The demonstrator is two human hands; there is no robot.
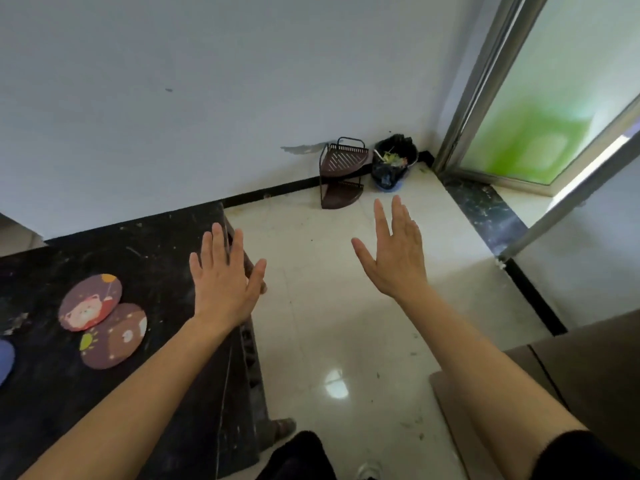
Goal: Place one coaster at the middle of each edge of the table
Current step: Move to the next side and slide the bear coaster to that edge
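Both hands are spread flat and hold nothing, the left hand (225, 282) over the table (166, 244) edge, nearer than the right hand (394, 258) to two overlapping coasters (104, 320) lying on its left.

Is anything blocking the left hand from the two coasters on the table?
Nothing visible. Only bare dark table lies between the open left hand and the overlapping coasters.
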